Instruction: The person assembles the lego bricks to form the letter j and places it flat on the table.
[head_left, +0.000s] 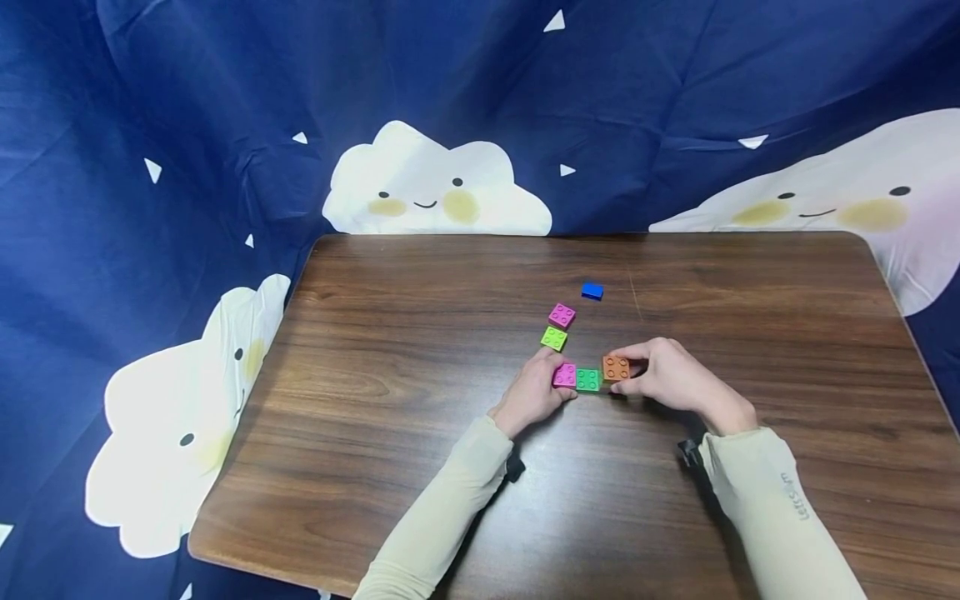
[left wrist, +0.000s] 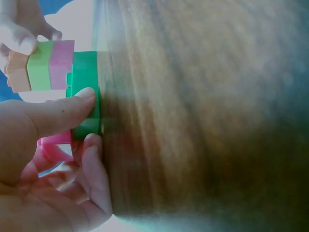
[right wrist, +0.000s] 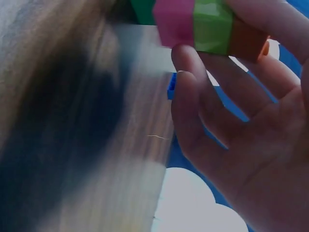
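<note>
Near the middle of the table, my left hand (head_left: 531, 393) pinches a green building brick (head_left: 588, 380) between thumb and fingers. A pink brick (head_left: 564, 375) sits on the green brick's left part, while studs show on its right part. My right hand (head_left: 675, 379) grips a stack by its sides: an orange brick (head_left: 617, 367) on top, a lime brick (left wrist: 40, 66) in the middle and a pink brick (right wrist: 175, 21) at the bottom. This stack is held raised by the green brick's right end. Whether the two touch, I cannot tell.
Beyond my left hand lie a loose lime brick (head_left: 554, 339) and a second pink brick (head_left: 562, 315). A blue brick (head_left: 592, 291) lies farther back. The wooden table (head_left: 390, 350) ends against a blue cloud-patterned curtain (head_left: 600, 100).
</note>
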Tool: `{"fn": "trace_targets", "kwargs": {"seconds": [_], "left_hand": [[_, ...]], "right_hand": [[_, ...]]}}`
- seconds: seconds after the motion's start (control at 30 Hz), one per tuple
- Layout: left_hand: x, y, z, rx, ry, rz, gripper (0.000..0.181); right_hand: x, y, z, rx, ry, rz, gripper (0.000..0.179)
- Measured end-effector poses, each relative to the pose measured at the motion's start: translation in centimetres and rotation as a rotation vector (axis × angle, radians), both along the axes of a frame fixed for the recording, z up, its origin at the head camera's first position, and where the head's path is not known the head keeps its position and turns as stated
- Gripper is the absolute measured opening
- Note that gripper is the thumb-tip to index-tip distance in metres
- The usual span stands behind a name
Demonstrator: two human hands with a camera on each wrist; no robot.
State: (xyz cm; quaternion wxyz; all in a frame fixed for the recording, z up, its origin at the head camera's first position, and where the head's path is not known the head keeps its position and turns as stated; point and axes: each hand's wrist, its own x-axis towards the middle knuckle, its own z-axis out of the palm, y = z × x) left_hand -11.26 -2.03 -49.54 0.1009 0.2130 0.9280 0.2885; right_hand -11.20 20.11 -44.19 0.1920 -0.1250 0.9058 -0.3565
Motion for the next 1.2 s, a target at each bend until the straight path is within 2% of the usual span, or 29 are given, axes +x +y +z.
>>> {"fn": "trace_targets", "kwargs": {"seconds": [0.43,1.2], "left_hand": [[-0.1,0.0,-0.2,-0.011,0.0,0.005,0.036],[0.1,0.0,0.1,-0.019,0.011,0.014,0.036]], "right_hand": [[0.0,0.4,-1.6,-0.097,-0.04,-0.053,0.047],[0.4,0.8,-3.7,-0.168,-0.027,-0.047,0.052]]}}
